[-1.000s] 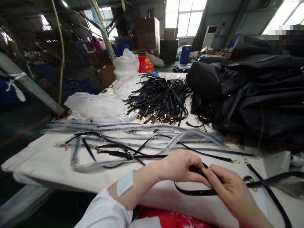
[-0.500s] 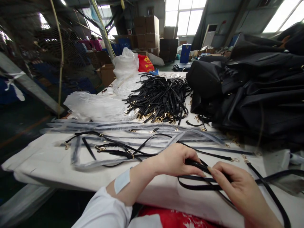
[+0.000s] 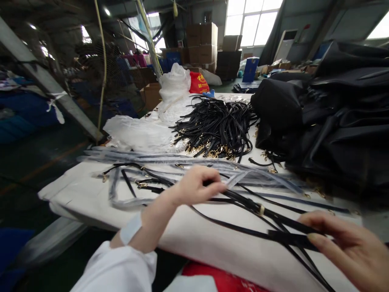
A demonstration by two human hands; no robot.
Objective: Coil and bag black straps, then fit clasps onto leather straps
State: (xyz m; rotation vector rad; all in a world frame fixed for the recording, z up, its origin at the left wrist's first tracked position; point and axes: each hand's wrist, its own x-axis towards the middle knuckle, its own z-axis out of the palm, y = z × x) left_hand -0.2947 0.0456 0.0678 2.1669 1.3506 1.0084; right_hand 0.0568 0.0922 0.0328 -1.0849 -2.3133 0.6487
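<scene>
A black strap point(image 3: 243, 198) with a gold buckle point(image 3: 261, 209) stretches between my two hands above the table's front. My left hand point(image 3: 199, 185) is closed around its left part, fingers curled. At the lower right, my right hand point(image 3: 346, 239) pinches the strap's other part between thumb and fingers. Thinner lengths of strap hang in loops below and between the hands. Behind my left hand lie loose black straps with gold clasps point(image 3: 142, 185) and clear plastic sleeves point(image 3: 121, 198), some with straps inside.
A big pile of black straps point(image 3: 221, 121) with gold clips lies mid-table. Black bags point(image 3: 328, 113) are heaped at the right. White plastic bags point(image 3: 136, 132) and a red bag point(image 3: 199, 82) lie at the back left. A metal post point(image 3: 54, 89) stands left of the white table point(image 3: 79, 190).
My hands have moved apart, the left one leftward and the right one rightward, drawing the strap out between them. The view has turned slightly left.
</scene>
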